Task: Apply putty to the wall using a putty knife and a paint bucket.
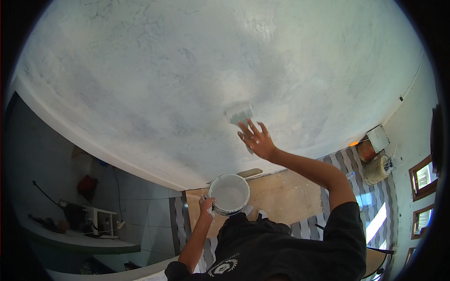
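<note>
My right hand (pixel 258 141) is on a wide-bladed scraper (pixel 239 114), fingers spread along its back, with the end of its handle showing below the palm. The pale blade lies against the patchy whitish wall (pixel 154 79) and is slightly blurred. Lower down, my left hand (pixel 206 205) grips a round white bucket (pixel 247 206) at its left side by the rim. Pale, whitish material (pixel 228 194) shows inside the bucket, held close in front of my body.
Beneath me are a brown board (pixel 300 196) and a striped floor covering (pixel 307 229). Containers, including a cream bucket (pixel 376 171), stand by the right-hand wall below small windows (pixel 423 178). At lower left, a ledge (pixel 93 244) and a white frame (pixel 104 222) occupy a darker area.
</note>
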{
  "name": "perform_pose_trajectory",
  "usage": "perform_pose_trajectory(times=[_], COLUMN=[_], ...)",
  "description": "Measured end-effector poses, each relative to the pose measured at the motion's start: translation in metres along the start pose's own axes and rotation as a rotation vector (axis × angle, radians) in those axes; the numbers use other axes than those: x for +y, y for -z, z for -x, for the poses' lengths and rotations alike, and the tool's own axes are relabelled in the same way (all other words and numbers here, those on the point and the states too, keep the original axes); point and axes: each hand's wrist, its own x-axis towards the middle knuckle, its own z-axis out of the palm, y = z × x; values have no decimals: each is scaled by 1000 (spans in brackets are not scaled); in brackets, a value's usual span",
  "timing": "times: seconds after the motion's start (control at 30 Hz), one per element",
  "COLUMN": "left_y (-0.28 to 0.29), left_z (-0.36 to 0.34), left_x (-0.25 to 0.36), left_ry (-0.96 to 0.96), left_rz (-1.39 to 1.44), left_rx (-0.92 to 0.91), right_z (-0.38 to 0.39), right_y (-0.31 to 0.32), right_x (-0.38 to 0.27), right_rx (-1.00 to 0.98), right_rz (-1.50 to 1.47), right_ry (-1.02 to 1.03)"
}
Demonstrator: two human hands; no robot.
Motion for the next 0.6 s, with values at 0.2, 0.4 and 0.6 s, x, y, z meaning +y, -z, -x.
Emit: perform_pose_trajectory(times=[0.2,0.4,0.6], left_y=[-1,-8,2], left_z=[1,6,-3], left_x=[-3,3,1], left_ry=[10,36,-84], left_rz=[67,3,-190], left_rx=[24,38,24], right_z=[51,25,-9], right_y=[-45,-15,55], right_x=[-10,-17,-31], right_rx=[-152,-177,3], right_rz=[-98,-301,-475], right_ry=[16,-268,-416])
